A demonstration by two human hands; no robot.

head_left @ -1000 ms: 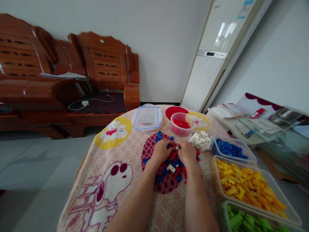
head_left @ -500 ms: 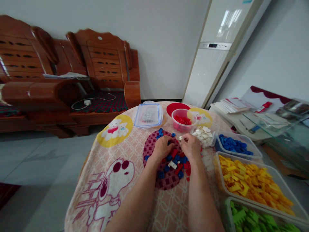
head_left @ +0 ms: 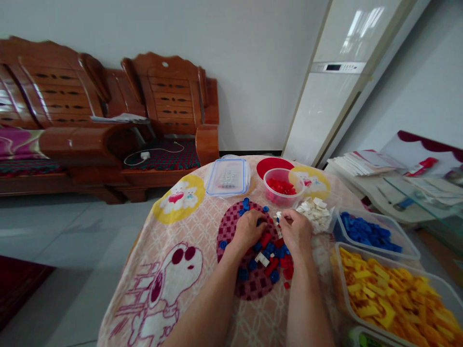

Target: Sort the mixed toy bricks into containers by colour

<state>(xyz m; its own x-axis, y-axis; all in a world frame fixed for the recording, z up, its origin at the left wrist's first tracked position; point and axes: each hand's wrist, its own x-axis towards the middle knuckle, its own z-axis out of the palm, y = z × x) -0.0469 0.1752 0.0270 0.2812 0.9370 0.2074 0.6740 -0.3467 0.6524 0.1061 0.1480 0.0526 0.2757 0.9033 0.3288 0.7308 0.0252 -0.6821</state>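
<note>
Loose toy building bricks, mostly blue and red, lie on a dark round patch (head_left: 227,226) of the tablecloth. Over the pile's far left part, my left hand (head_left: 249,230) is curled, with a blue brick (head_left: 260,222) showing between thumb and fingers. My right hand (head_left: 297,230) is closed in a pinch on a small white brick (head_left: 278,215) to its left. Between and below the wrists lie a white brick (head_left: 262,260), blue bricks (head_left: 268,251) and red bricks (head_left: 288,262). Part of the pile is hidden under my hands.
Beyond my right hand are a heap of white bricks (head_left: 314,212) and a clear bowl (head_left: 284,193) with red bricks. To the right stand tubs of blue bricks (head_left: 369,231) and yellow bricks (head_left: 401,299). A lidded box (head_left: 228,177) lies at the back, near wooden chairs (head_left: 170,101).
The view has shifted, so the table sits lower and the green tub is mostly out of frame. My right hand has moved slightly away from the left; both remain over the pile.
</note>
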